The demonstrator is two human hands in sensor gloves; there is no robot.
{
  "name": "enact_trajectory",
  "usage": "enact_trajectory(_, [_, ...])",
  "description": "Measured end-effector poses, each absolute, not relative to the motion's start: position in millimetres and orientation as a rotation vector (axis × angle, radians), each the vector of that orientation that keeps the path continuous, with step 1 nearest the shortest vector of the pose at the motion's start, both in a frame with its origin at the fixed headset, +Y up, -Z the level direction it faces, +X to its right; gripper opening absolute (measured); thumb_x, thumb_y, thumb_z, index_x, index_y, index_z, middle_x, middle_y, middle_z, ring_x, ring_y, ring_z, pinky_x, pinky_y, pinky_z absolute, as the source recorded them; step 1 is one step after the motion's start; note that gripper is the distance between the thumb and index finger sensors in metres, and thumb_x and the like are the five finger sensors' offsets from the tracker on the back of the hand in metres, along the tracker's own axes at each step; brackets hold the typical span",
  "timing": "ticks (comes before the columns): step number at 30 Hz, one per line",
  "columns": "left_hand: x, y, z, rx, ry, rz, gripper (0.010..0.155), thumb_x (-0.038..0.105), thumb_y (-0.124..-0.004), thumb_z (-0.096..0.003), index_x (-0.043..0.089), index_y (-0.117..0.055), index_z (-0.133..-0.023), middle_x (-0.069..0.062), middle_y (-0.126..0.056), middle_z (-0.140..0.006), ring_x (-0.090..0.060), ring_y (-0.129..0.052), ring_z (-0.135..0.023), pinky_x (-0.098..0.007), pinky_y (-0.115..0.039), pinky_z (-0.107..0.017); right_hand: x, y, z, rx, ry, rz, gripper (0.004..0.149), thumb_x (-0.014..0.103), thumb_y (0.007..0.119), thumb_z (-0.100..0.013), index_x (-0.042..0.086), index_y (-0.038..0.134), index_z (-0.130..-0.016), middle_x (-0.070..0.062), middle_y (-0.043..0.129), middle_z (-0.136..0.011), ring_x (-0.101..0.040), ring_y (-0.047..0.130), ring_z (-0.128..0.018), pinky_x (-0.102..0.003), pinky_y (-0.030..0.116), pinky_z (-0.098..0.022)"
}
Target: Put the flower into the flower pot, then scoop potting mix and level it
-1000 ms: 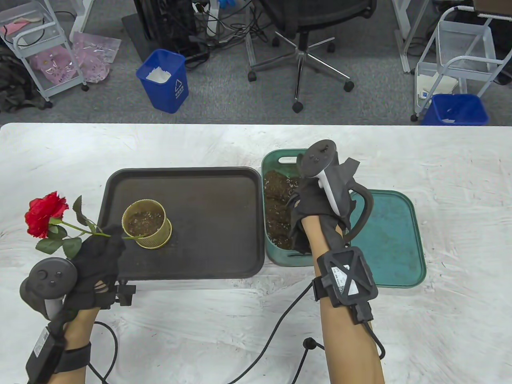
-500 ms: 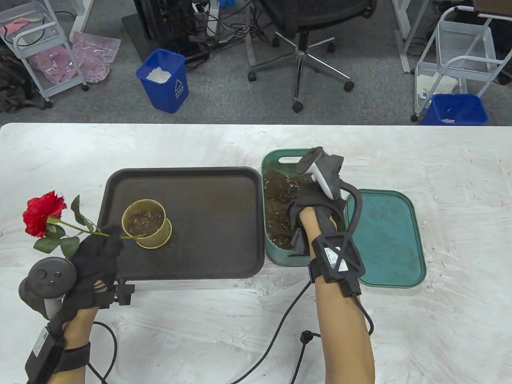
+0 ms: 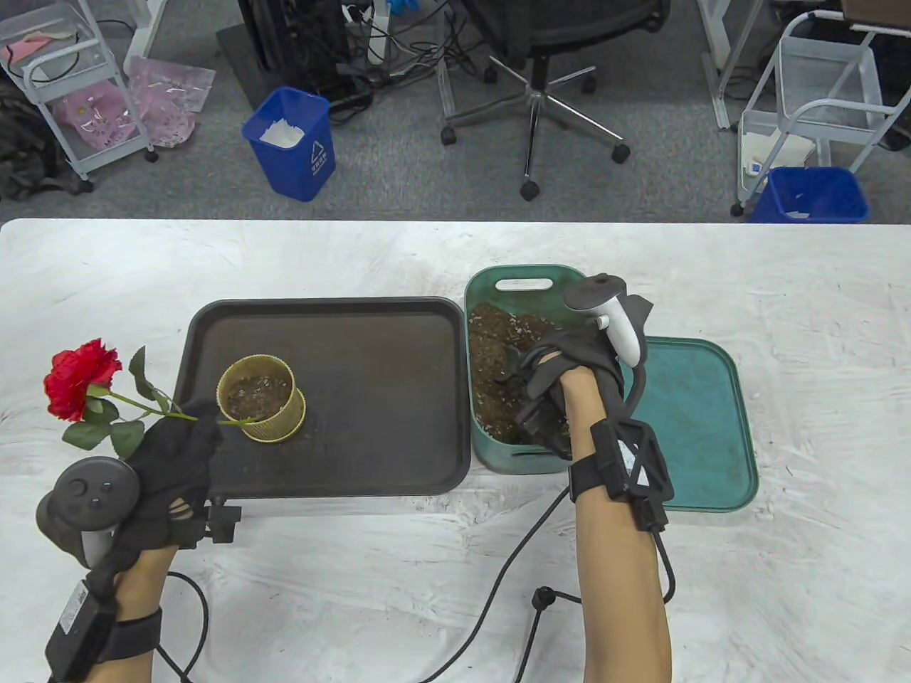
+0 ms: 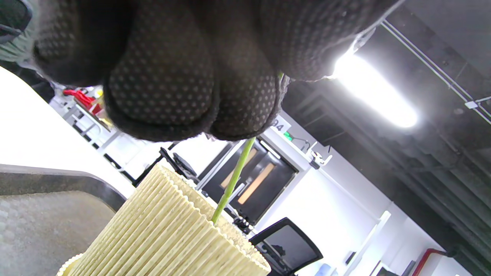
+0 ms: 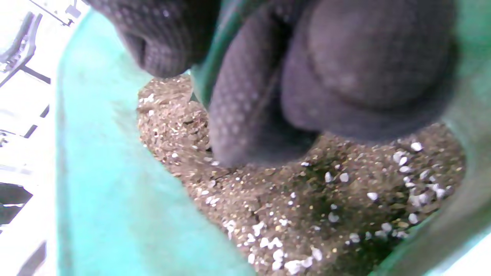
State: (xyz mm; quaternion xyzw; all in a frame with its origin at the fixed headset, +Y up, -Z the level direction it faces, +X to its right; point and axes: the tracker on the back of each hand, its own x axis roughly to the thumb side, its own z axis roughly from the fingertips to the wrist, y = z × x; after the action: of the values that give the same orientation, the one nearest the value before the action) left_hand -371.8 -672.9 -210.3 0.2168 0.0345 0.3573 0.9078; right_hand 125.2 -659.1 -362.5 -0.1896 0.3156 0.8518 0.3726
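Bright even table view, ceiling light glaring at left wrist, right wrist view blurred close-up

red flower on green stem, green leaves. pale yellow ribbed flower pot, dark mix inside. dark grey tray. teal-green tub holds brown potting mix flecked white. teal lid right of it. black dotted glove on left hand and right hand. white smeared counter.
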Motion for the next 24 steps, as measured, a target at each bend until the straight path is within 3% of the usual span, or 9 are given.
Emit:
enact_trajectory(11, [-371, -673, -210, 0.447, 0.065, 0.735, 0.046, 0.04, -0.081, -0.0387, 0.016, -0.094, -0.076, -0.002, -0.105, -0.055, -0.026, -0.109, -0.033, -0.042, -0.092, -0.035, 137, -667, -349, -0.547, 0.693, 1.924, 0.053, 0.029, 0.075, -0.04, -0.001, 0.073, -0.084, -0.021, 0.095, -0.062, -0.023, 0.109, -0.023, -0.038, 0.099, -0.009])
enact_trajectory(24, [-371, -673, -210, 0.448, 0.072, 0.735, 0.046, 0.04, -0.081, -0.0387, 0.016, -0.094, -0.076, -0.002, -0.105, -0.055, -0.026, -0.109, -0.034, -0.042, -0.092, -0.035, 154, -641, -328, -0.53, 0.503, 1.778, 0.053, 0.029, 0.074, -0.04, 0.0, 0.073, -0.084, -0.021, 0.095, -0.062, -0.024, 0.109, -0.024, -0.038, 0.099, -0.009])
